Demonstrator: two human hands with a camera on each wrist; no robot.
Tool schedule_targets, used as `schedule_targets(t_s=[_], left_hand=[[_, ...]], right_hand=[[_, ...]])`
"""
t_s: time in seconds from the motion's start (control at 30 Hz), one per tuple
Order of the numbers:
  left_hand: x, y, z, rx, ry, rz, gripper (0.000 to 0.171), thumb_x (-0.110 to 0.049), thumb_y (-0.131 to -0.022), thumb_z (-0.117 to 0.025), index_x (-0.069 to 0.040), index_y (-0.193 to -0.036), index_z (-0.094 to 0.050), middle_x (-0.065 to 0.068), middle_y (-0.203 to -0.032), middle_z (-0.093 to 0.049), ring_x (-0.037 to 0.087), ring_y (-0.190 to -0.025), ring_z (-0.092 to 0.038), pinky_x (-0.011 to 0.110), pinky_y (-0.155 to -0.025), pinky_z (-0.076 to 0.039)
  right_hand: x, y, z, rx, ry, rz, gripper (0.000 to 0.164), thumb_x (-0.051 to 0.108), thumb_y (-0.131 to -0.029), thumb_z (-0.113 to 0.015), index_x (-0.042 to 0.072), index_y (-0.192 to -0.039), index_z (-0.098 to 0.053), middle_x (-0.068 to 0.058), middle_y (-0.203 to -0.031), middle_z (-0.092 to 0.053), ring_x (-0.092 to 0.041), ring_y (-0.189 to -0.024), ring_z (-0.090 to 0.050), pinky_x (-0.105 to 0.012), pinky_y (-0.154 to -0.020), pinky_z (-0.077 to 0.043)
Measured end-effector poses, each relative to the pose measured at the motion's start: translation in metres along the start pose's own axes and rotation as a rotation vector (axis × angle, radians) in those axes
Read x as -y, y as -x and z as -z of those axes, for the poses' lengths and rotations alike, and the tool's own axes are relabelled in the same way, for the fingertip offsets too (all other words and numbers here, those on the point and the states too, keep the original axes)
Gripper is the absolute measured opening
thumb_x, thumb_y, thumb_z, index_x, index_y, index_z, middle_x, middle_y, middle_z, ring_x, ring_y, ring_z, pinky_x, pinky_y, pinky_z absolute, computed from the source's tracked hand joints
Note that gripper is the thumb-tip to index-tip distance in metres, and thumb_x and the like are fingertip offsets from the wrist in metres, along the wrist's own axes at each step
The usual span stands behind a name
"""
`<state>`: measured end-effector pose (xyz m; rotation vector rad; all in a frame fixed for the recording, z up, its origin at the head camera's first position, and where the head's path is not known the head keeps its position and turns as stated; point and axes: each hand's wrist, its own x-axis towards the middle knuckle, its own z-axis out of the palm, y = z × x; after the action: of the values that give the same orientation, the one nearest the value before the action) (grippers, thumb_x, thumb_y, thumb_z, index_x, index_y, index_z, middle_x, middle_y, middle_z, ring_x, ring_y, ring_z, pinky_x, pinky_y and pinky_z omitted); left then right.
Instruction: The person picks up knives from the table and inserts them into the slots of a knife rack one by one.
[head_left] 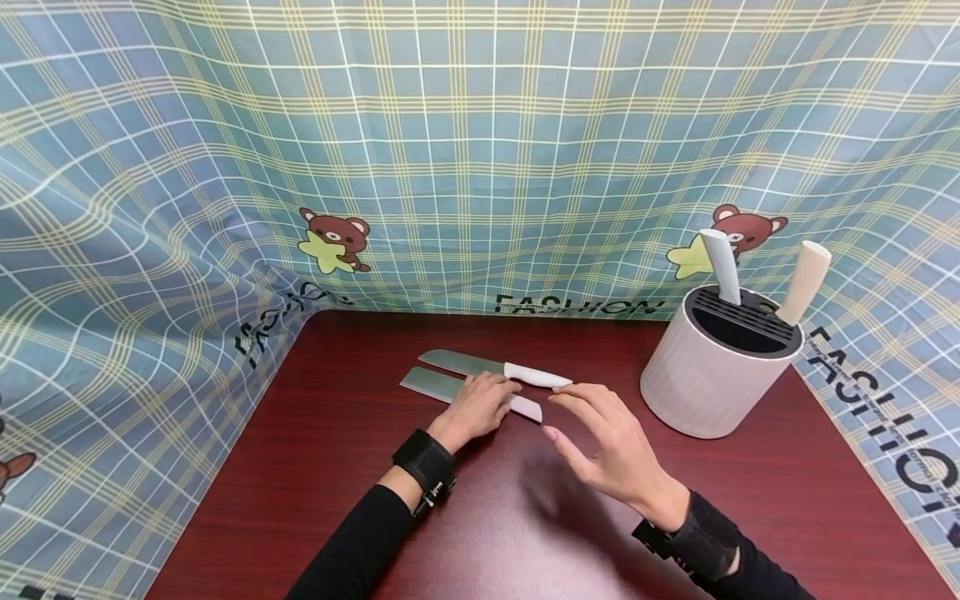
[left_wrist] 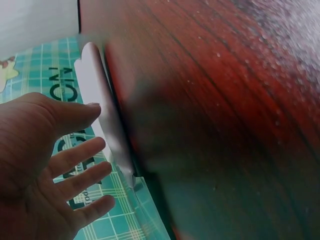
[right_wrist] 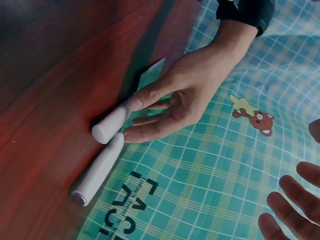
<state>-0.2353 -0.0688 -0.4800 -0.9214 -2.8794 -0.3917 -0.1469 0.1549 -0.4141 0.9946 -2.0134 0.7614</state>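
Observation:
Two knives lie side by side on the dark red table, blades to the left. The farther knife has a white handle, and the nearer knife a pale one. My left hand reaches over the nearer knife, covering where blade meets handle. In the left wrist view its fingers are spread, with thumb and fingertips right at the pale handle. My right hand hovers just right of the handle ends, thumb and fingers apart, holding nothing. Its fingers show at the right wrist view's edge.
A white ribbed knife block with a black slotted top stands at the right. A grey-white knife handle and a cream knife handle stick up from it. A checked cloth with bear prints hangs behind and beside the table.

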Motion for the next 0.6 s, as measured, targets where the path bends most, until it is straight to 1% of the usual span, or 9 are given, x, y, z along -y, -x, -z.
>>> schedule_targets(t_s=[0.17, 0.27, 0.37, 0.47, 0.6], left_hand=[[0.002, -0.001, -0.002, 0.04, -0.007, 0.002, 0.033, -0.015, -0.096, -0.068, -0.019, -0.129, -0.068, 0.005, -0.13, -0.068, 0.026, -0.122, -0.061, 0.047, -0.097, -0.048], [0.004, -0.001, -0.004, 0.066, -0.015, -0.008, 0.035, -0.015, -0.095, -0.07, -0.019, -0.13, -0.068, 0.005, -0.13, -0.069, 0.026, -0.123, -0.061, 0.048, -0.097, -0.049], [0.004, -0.001, -0.006, 0.066, -0.026, -0.029, 0.037, -0.012, -0.093, -0.072, -0.018, -0.129, -0.068, 0.006, -0.127, -0.071, 0.027, -0.12, -0.062, 0.049, -0.095, -0.051], [0.005, -0.002, -0.008, 0.044, -0.047, -0.047, 0.036, -0.009, -0.09, -0.073, -0.017, -0.124, -0.069, 0.006, -0.119, -0.073, 0.027, -0.114, -0.063, 0.047, -0.09, -0.052], [0.004, -0.005, -0.009, 0.044, -0.099, -0.047, 0.031, -0.009, -0.09, -0.073, -0.02, -0.118, -0.069, 0.004, -0.112, -0.073, 0.026, -0.108, -0.063, 0.044, -0.087, -0.052]], right_hand=[[0.0, 0.006, -0.003, 0.016, -0.005, -0.014, 0.035, 0.032, -0.096, -0.067, 0.004, -0.117, -0.071, -0.012, -0.116, -0.07, -0.026, -0.104, -0.065, -0.036, -0.092, -0.047], [0.0, 0.009, -0.004, 0.021, -0.006, -0.021, 0.035, 0.032, -0.095, -0.067, 0.006, -0.119, -0.071, -0.012, -0.116, -0.07, -0.026, -0.104, -0.065, -0.036, -0.092, -0.046], [0.0, 0.011, -0.005, 0.026, -0.002, -0.029, 0.036, 0.032, -0.095, -0.068, 0.006, -0.119, -0.071, -0.012, -0.117, -0.07, -0.025, -0.105, -0.065, -0.036, -0.093, -0.046], [-0.001, 0.012, -0.005, 0.029, 0.001, -0.037, 0.036, 0.033, -0.095, -0.068, 0.005, -0.118, -0.071, -0.012, -0.117, -0.07, -0.026, -0.105, -0.065, -0.036, -0.093, -0.046], [0.0, 0.014, -0.005, 0.035, 0.005, -0.048, 0.036, 0.033, -0.095, -0.067, 0.006, -0.119, -0.071, -0.011, -0.118, -0.07, -0.026, -0.106, -0.065, -0.036, -0.093, -0.046]])
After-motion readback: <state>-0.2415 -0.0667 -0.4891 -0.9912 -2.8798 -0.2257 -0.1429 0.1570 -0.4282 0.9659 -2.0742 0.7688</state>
